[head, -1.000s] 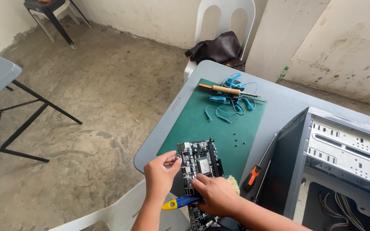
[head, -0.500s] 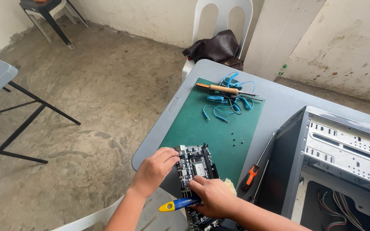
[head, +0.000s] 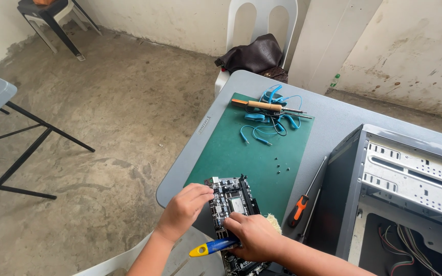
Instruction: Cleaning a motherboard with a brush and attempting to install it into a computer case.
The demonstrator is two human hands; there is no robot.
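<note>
A black motherboard point(head: 236, 199) lies at the near end of a green mat point(head: 262, 153) on a grey table point(head: 333, 122). My left hand point(head: 182, 209) grips the board's left edge. My right hand point(head: 254, 236) rests on the board's near part and holds a screwdriver with a blue and yellow handle point(head: 212, 247), which sticks out to the left. The tool's tip is hidden under my hand.
An open computer case point(head: 400, 199) stands on the right. An orange-handled screwdriver point(head: 303, 202) lies beside the mat. A wooden-handled tool point(head: 267, 106), blue cables point(head: 269, 122) and small screws point(head: 281, 163) sit at the mat's far end. A white chair point(head: 262, 30) holds a dark bag point(head: 251, 53).
The board has been lowered from a raised tilt to lie flatter on the mat. My left hand moved in along its left edge. My right hand kept the screwdriver.
</note>
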